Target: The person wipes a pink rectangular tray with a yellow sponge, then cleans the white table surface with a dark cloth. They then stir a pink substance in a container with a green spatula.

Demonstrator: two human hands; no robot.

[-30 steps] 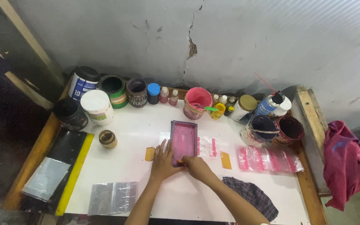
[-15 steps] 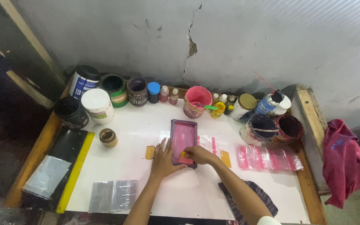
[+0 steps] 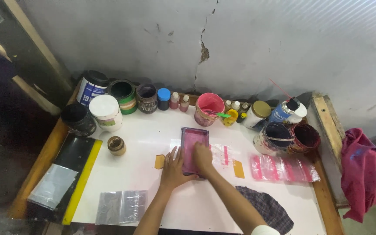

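A small pink-stained printing frame lies on the white table, over a clear plastic bag with pink stripes. My left hand lies spread against the frame's left edge and holds it down. My right hand is inside the frame over its near half, closed on a small orange scraper that the fingers hide. Yellow tabs sit on either side of the frame.
Paint pots, jars and small bottles line the back, with a pink pot behind the frame. Pink-striped bags lie at right, a checked cloth near the front, clear bags front left, and a yellow-edged black board at far left.
My right hand has moved from the frame's near end up over the screen, away from me, covering the orange scraper. My left hand has stayed on the frame's left edge.
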